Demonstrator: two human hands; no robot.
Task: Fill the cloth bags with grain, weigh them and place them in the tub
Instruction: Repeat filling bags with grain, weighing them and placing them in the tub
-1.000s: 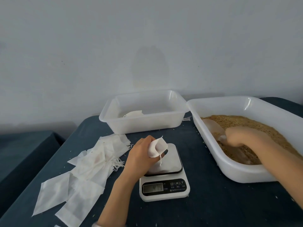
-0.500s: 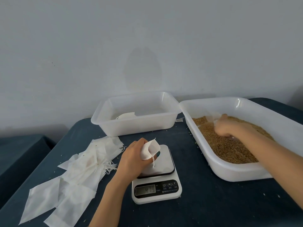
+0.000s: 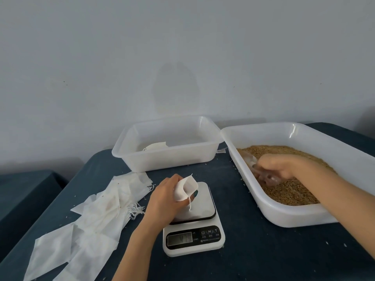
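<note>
Fig. My right hand had drawn the one scoop nearer through the grain.
My left hand still pinched one bag over one scale; two tubs: grain tub, smaller tub.

A white cloth bag is held open over the scale, spare bags lie left, grain half-fills the right tub.

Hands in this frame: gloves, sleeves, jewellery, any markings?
Both bare: left hand and right hand wear no gloves, and no rings or watch show. Forearms are uncovered up to the frame edge. One left-hand nail carries teal polish.
</note>
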